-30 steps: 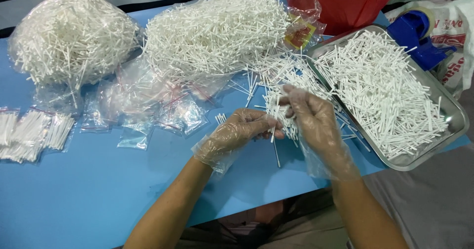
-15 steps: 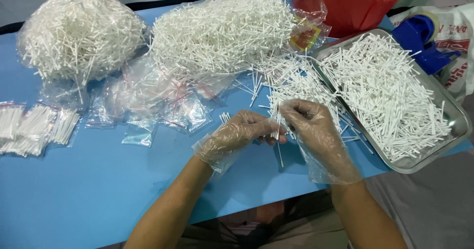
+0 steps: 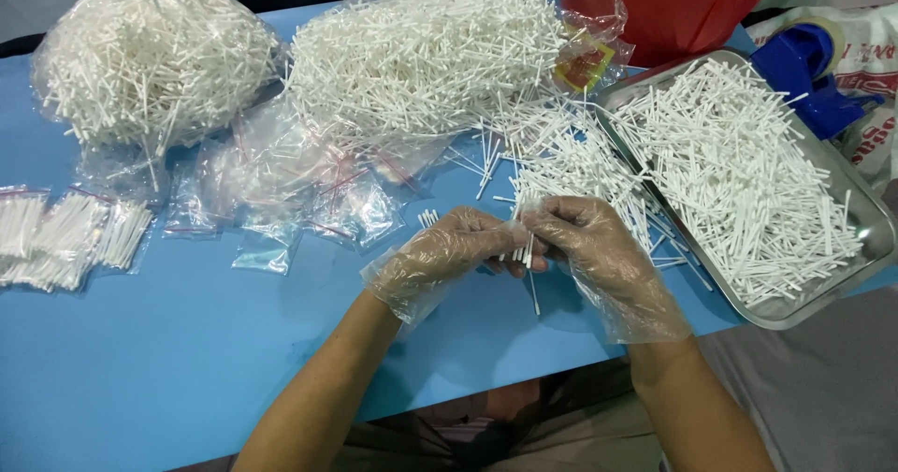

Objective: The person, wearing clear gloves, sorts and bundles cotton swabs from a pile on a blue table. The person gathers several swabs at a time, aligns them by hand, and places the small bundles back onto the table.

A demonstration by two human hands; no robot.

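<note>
Tabletop point(image 3: 140, 360) in blue carries it all: two big clear bags of white sticks point(image 3: 150, 56) at the back, kept bagged so they don't scatter, and a steel tray point(image 3: 847, 201) on the right holding a loose heap within easy reach. Small zip bags point(image 3: 281, 191) lie centre-left, filled packets point(image 3: 65, 233) at the far left. Now the gloved hands: left hand point(image 3: 440, 257) and right hand point(image 3: 585, 247) meet, fingers curled shut around a small bundle of sticks point(image 3: 526, 247), held upright just above the table.
</note>
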